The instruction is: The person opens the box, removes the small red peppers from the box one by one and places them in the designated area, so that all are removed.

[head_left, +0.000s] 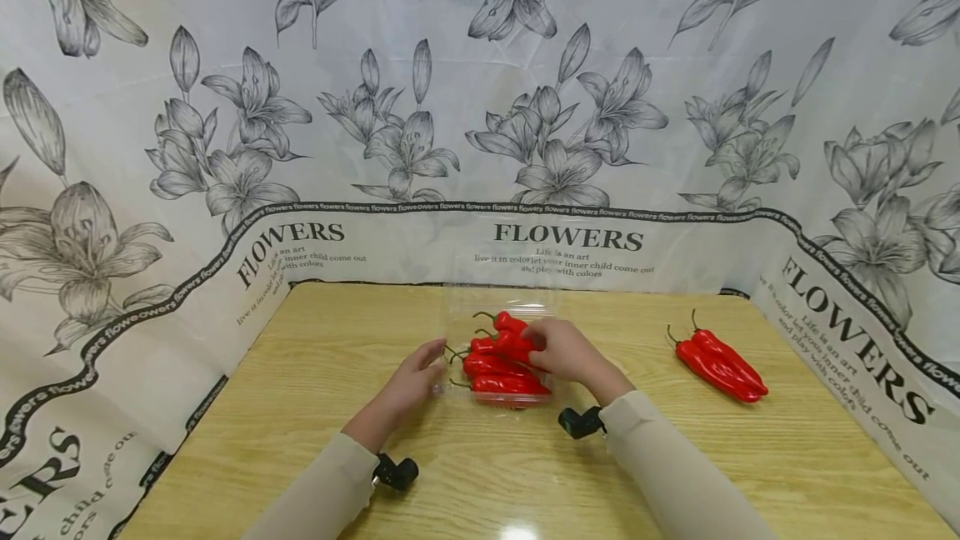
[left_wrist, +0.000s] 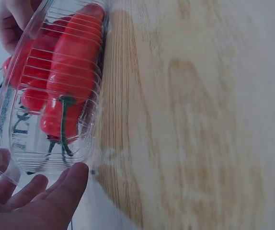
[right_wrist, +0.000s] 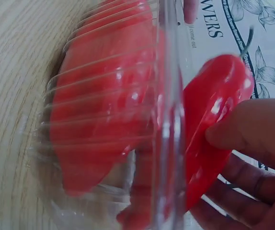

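Note:
A clear plastic box (head_left: 498,398) with an upright clear lid (head_left: 501,273) stands in front of me, holding several long red peppers (head_left: 487,365) with thin green stems. My right hand (head_left: 562,348) pinches one shiny red pepper (right_wrist: 216,100) between thumb and fingers, just over the box's right side. In the right wrist view that pepper slants beside the rim, its lower end behind the clear wall. My left hand (head_left: 408,382) is at the box's left end, fingers fairly straight; in the left wrist view its fingertips (left_wrist: 80,172) lie right at the clear wall.
Two more red peppers (head_left: 720,361) lie side by side on the right of the wooden table (head_left: 337,332). A white curtain (head_left: 420,148) with flower drawings surrounds the table's back and sides. Small black cameras (head_left: 396,472) sit at both wrists.

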The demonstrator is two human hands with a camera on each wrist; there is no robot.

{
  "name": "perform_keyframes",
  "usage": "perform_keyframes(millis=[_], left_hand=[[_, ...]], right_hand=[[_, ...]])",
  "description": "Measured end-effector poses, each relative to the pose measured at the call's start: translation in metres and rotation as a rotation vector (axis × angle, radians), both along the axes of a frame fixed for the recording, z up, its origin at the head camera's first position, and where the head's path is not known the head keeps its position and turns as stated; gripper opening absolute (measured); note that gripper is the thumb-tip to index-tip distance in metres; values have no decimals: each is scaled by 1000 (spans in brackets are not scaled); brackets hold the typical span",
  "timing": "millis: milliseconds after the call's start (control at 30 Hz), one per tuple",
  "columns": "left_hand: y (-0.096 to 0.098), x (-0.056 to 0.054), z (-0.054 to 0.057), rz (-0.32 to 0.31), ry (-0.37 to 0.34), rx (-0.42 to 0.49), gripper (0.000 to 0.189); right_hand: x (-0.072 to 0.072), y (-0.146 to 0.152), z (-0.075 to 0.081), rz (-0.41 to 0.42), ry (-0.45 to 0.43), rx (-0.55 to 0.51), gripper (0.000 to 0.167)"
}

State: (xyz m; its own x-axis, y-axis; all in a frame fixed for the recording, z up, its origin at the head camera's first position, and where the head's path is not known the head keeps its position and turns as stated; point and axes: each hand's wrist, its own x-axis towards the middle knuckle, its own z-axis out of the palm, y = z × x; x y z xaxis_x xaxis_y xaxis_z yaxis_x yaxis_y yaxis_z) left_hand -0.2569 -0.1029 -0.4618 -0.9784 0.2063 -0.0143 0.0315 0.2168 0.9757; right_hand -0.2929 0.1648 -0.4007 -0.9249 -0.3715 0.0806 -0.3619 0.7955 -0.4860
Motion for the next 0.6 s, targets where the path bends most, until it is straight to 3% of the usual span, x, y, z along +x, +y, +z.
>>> perform_keyframes(millis=[267,600], left_hand=[[0,2,1,-4,-2,6,49],[0,0,0,-2,-11,12,49]], right_hand=[[2,5,-3,8,-34,-129,15],[6,12,0,31,-106,-335,20]])
